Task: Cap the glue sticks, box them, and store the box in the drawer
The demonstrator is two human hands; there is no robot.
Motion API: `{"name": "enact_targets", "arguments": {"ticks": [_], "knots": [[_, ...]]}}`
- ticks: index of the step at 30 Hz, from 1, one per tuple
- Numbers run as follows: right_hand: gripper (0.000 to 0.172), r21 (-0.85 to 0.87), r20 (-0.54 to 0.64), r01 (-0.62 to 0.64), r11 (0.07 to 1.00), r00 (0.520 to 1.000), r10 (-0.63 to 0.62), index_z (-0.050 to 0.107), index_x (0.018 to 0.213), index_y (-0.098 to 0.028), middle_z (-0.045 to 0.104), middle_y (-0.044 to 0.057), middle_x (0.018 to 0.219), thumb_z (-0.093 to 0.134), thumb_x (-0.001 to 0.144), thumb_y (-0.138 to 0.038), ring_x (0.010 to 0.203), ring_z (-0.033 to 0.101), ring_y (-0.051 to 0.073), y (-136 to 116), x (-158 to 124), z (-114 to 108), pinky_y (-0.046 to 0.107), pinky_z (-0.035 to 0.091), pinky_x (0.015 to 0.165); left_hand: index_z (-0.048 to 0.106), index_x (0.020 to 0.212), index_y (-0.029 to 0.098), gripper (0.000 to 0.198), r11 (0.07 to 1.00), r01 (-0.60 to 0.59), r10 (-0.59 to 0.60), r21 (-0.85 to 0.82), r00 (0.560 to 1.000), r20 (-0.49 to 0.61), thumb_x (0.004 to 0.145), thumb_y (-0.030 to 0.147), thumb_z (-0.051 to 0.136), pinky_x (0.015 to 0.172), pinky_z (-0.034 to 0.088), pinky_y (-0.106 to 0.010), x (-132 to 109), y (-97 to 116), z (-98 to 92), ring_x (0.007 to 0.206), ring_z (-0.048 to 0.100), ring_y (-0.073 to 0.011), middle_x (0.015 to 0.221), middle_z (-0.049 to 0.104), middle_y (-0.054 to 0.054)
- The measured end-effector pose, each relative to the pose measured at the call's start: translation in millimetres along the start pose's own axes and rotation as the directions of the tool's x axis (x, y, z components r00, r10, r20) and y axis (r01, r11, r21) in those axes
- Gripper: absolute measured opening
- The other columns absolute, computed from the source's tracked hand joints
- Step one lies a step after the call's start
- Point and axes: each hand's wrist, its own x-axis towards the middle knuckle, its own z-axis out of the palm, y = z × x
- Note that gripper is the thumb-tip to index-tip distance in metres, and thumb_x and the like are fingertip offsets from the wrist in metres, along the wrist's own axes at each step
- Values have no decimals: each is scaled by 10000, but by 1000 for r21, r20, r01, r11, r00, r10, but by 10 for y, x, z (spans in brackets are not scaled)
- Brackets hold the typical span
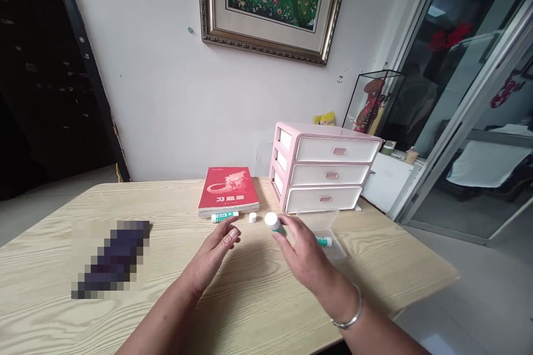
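My right hand [306, 252] grips a white and green glue stick [272, 221] between thumb and fingers, its round white end tilted up toward me. My left hand [219, 247] holds nothing; its index finger reaches forward and the other fingers are loosely curled. Just beyond that fingertip, a second glue stick [220, 217] lies on the table against the book's front edge. I cannot tell whether the finger touches it. A small white cap [252, 217] stands between the two hands. Partly behind my right hand, an open clear plastic box [337, 252] contains another glue stick [323, 241].
A red book [229, 186] lies near the wall. The pink and white drawer unit [328, 169] stands behind the clear box. At left, a blurred dark object [114, 258] rests on the wooden table [175, 211]. The table's right edge drops to the floor.
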Motion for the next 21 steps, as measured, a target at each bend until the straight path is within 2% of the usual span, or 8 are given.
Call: {"name": "enact_targets", "arguments": {"ticks": [4, 8, 10, 13, 17, 21], "knots": [[301, -328, 184, -57, 943, 975, 123, 603, 1200, -265, 683, 55, 1114, 610, 902, -224, 1028, 608, 234, 293, -92, -503, 375, 451, 907, 479, 1362, 208, 552, 998, 20, -21, 58, 1000, 19, 942, 563, 439, 880, 481, -366, -10, 6, 34, 960, 605, -224, 1081, 605, -74], [128, -562, 376, -49, 826, 874, 308, 694, 989, -241, 714, 45, 903, 632, 883, -276, 887, 630, 233, 486, -174, -796, 343, 419, 812, 523, 1318, 189, 566, 994, 50, -52, 97, 998, 18, 919, 586, 458, 822, 497, -359, -7, 1, 58, 854, 625, -211, 1042, 608, -71], [154, -612, 425, -47, 790, 822, 378, 716, 999, -241, 730, 55, 917, 638, 870, -273, 910, 640, 244, 553, -185, -835, 337, 403, 818, 540, 1296, 183, 560, 992, 48, -50, 113, 999, 21, 915, 586, 462, 809, 496, -359, -2, 1, 49, 816, 627, -207, 1016, 612, -68], [245, -629, 447, -88, 772, 772, 452, 732, 1067, -243, 743, 69, 1005, 662, 835, -276, 967, 648, 256, 652, -150, -815, 319, 403, 821, 566, 1260, 175, 540, 990, 43, -47, 134, 999, 26, 912, 578, 473, 800, 493, -359, 6, -8, 16, 762, 621, -198, 968, 627, -60], [277, -620, 464, -132, 773, 733, 497, 760, 1042, -246, 738, 71, 1012, 707, 771, -276, 958, 649, 240, 773, -66, -752, 283, 415, 795, 608, 1184, 174, 513, 987, 54, -57, 148, 998, 18, 898, 584, 496, 748, 495, -342, 24, -46, -28, 717, 604, -189, 903, 623, -44], [304, -630, 467, -132, 765, 722, 510, 763, 1037, -239, 724, 83, 1005, 728, 737, -266, 958, 643, 241, 846, -37, -701, 279, 417, 798, 620, 1140, 185, 477, 987, 51, -55, 151, 998, 24, 900, 579, 499, 717, 490, -324, 33, -75, -42, 718, 600, -190, 866, 615, -34]]}}
